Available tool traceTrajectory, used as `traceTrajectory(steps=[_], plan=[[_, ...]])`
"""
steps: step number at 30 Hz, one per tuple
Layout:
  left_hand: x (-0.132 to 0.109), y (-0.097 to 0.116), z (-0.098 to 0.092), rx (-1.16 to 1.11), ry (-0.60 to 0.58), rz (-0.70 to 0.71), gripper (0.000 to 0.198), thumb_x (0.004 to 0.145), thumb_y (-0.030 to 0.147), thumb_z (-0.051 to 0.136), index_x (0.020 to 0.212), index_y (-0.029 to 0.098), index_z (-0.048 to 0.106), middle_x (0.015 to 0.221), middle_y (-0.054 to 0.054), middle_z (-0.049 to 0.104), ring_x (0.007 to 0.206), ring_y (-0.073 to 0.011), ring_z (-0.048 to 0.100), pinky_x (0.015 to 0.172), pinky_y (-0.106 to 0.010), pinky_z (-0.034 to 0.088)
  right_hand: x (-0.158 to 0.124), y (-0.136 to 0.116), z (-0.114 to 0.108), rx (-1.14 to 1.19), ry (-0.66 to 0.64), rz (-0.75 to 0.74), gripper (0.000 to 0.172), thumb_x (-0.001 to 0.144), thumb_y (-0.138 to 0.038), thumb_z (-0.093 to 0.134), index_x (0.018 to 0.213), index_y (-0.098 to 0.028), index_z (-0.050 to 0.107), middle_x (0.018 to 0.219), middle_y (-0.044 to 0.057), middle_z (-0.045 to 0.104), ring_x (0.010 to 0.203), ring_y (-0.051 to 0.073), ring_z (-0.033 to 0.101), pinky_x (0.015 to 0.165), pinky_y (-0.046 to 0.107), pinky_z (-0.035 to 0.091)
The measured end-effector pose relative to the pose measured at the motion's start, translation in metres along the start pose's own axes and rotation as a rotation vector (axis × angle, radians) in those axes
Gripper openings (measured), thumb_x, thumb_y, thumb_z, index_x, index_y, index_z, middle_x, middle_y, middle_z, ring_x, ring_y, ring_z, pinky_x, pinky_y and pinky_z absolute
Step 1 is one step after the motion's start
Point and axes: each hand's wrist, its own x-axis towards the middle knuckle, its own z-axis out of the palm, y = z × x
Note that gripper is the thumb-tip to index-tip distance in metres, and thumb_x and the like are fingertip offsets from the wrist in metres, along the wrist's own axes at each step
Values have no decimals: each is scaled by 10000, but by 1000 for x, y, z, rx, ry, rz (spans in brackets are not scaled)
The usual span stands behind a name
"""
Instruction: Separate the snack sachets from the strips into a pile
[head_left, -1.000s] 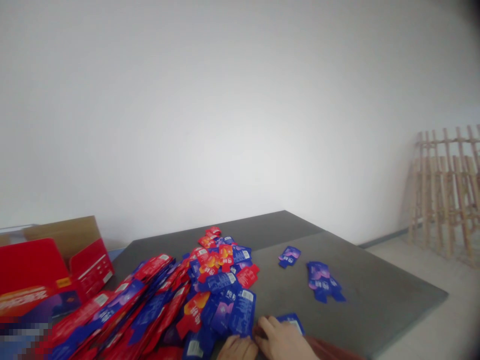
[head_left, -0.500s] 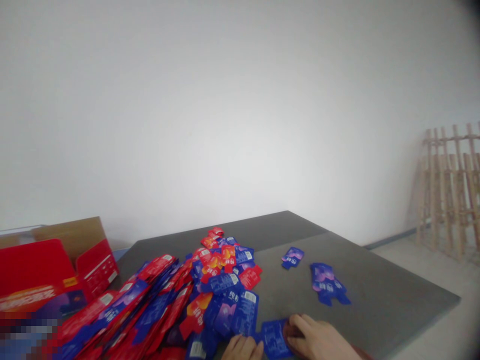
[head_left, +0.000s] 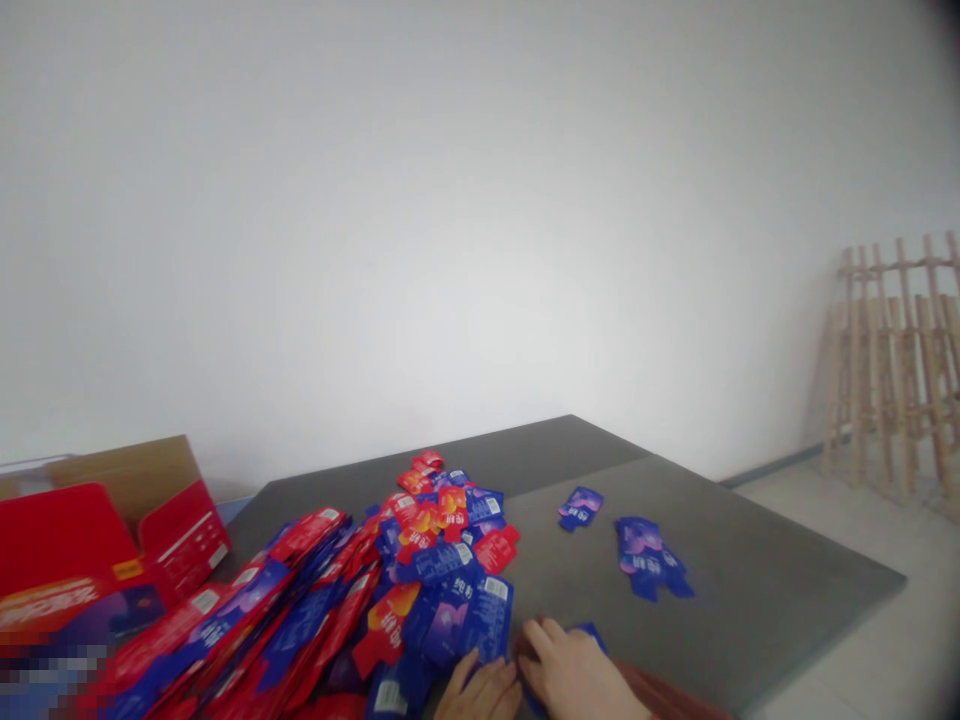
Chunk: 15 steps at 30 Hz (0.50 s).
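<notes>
Both my hands are at the bottom edge of the head view, close together at the near side of the dark table. My right hand (head_left: pixel 570 672) lies with curled fingers over a flat blue printed card carton (head_left: pixel 592 634); most of that carton is hidden beneath the hand. My left hand (head_left: pixel 480 690) rests just left of it with fingers extended, touching the near end of the pile. In that pile (head_left: pixel 446 615), blue and red flattened cartons with notched tabs and barcodes overlap loosely. Any piece under the left fingertips cannot be made out.
Leaning stacks of red and blue flat cartons (head_left: pixel 292 600) fill the left of the table (head_left: pixel 735 570). Further left stands an open red box (head_left: pixel 67 520). Blue-purple cartons (head_left: pixel 649 555) lie apart on the right. Wooden racks (head_left: pixel 892 370) lean against the wall.
My right hand has moved left, toward my left hand, and now covers most of the blue carton. My left hand's fingers have stretched out a little. The view has shifted slightly.
</notes>
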Motion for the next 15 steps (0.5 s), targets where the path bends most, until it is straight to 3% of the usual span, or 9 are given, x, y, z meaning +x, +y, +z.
traceTrajectory(steps=[2, 6, 10, 15], plan=[[-2, 2, 4, 7, 15, -10, 397, 1079, 245, 331, 915, 268, 692, 888, 92, 754, 831, -67, 681, 1040, -223, 405, -11, 7, -7, 15, -17, 19, 126, 794, -116, 676, 807, -237, 643, 888, 11, 632, 719, 198, 580, 474, 281, 366], [-2, 4, 12, 41, 162, -47, 444, 1075, 213, 305, 820, 261, 666, 782, 85, 747, 727, -79, 682, 981, -237, 449, -43, 38, -25, 38, -94, 150, 268, 786, -41, 606, 922, -260, 680, 962, 10, 642, 778, 176, 599, 580, 249, 427], [5, 2, 2, 13, 36, 3, 409, 1082, 235, 319, 895, 252, 682, 855, 83, 755, 793, -69, 684, 970, -214, 443, -55, 63, -35, 44, -175, 261, 318, 790, -4, 567, 910, -261, 711, 976, 19, 650, 803, 177, 611, 649, 253, 449], [4, -1, -8, 8, -54, 31, 375, 1075, 237, 313, 972, 247, 673, 924, 65, 756, 865, -85, 677, 984, -235, 433, -29, 57, -31, -11, -255, 253, 266, 799, 3, 590, 818, -227, 723, 956, 38, 668, 793, 199, 621, 607, 279, 422]])
